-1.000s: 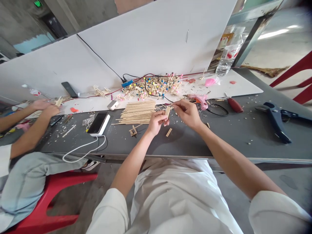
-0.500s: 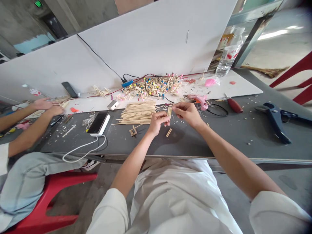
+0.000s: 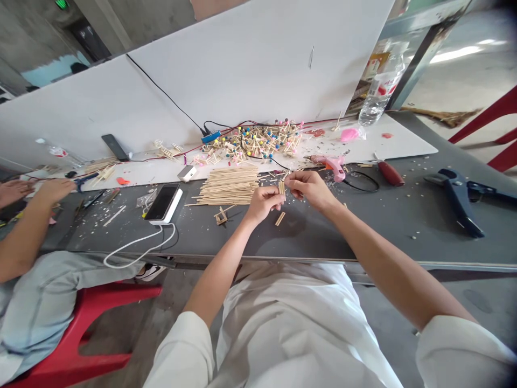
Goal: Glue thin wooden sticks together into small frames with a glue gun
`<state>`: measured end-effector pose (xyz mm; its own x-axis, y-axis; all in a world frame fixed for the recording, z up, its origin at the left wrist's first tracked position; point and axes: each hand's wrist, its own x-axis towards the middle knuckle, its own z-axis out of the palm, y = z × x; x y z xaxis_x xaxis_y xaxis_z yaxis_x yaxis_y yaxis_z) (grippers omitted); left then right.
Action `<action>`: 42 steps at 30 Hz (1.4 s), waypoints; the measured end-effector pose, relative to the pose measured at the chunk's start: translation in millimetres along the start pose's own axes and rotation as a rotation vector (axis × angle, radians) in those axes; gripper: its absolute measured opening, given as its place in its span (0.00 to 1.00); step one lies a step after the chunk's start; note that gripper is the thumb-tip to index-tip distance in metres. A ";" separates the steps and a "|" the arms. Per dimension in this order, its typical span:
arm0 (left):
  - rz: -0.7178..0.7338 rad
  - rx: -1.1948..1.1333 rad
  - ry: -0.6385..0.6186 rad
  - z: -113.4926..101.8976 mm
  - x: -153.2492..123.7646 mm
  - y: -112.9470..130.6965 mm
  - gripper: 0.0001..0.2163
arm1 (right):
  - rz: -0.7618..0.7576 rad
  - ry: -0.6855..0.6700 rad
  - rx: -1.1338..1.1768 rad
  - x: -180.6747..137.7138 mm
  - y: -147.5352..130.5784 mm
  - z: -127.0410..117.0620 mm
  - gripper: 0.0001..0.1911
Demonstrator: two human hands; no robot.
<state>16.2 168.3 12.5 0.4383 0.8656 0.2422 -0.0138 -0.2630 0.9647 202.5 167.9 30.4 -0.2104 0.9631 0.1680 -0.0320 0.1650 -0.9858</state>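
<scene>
My left hand [image 3: 265,202] is closed on a small bundle of short wooden sticks [image 3: 281,187], held upright above the grey table. At the top of that bundle, my right hand [image 3: 309,187] pinches with thumb and forefinger; a thin light stick seems to show at its fingertips, too small to be sure. Below the hands a short joined pair of sticks [image 3: 280,219] lies on the table. Left of my left hand is a pile of long wooden sticks [image 3: 228,186], with a small stick frame [image 3: 221,216] in front of it.
A pink glue gun [image 3: 333,166], a red-handled tool [image 3: 391,173] and blue-handled cutters [image 3: 458,199] lie to the right. Behind is a heap of sticks with coloured balls [image 3: 262,143]. A phone on a white block [image 3: 163,203] and a co-worker's hand [image 3: 56,191] are left.
My hands stay almost in place; the left fingers have closed further round the stick bundle. The co-worker's hands have moved left, and one now holds a dark blue-handled tool.
</scene>
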 end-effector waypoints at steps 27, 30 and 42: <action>0.072 0.281 0.079 2.9 -1.8 4.1 0.17 | 0.083 0.028 0.164 3.7 2.4 8.7 0.12; 0.052 0.251 0.098 3.8 -1.5 1.3 0.16 | 0.080 0.032 0.204 3.2 1.8 9.8 0.14; -0.020 0.071 0.137 4.3 1.3 0.7 0.17 | 0.050 0.076 0.152 4.8 3.9 12.1 0.12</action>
<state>20.7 167.4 13.0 0.3111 0.9198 0.2392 0.0599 -0.2702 0.9609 189.6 170.6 27.3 -0.1408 0.9836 0.1131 -0.1717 0.0882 -0.9812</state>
